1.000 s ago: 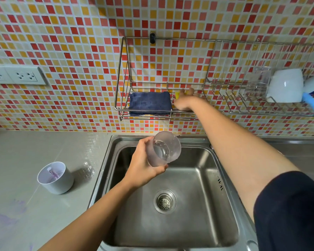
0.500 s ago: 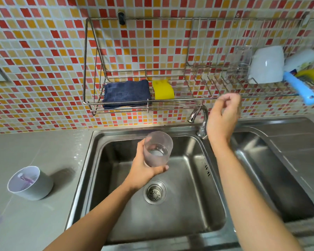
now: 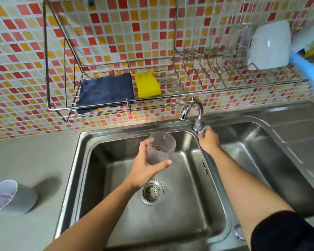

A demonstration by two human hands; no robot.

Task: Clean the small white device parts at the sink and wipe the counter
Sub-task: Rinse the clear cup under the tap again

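Note:
My left hand (image 3: 146,167) holds a translucent cup-shaped device part (image 3: 160,150) with a perforated bottom, upright over the left sink basin (image 3: 179,211). My right hand (image 3: 208,140) grips the faucet handle (image 3: 203,129) at the base of the chrome faucet (image 3: 191,110). No water is seen running. A white round device part (image 3: 9,197) with purple residue inside lies tilted on the grey counter (image 3: 34,154) at the left. A yellow sponge (image 3: 147,85) and a dark blue cloth (image 3: 105,92) rest on the wall rack (image 3: 116,105).
A drain strainer (image 3: 152,192) sits in the basin floor. A second basin (image 3: 270,160) lies to the right. The rack's right side holds a clear glass (image 3: 237,44), a white bowl (image 3: 269,46) and a blue-handled brush (image 3: 306,69). Mosaic tiles cover the wall behind.
My right hand left the sponge on the rack, came down and now grips the faucet handle. The view shifted right. My left hand still holds the translucent part.

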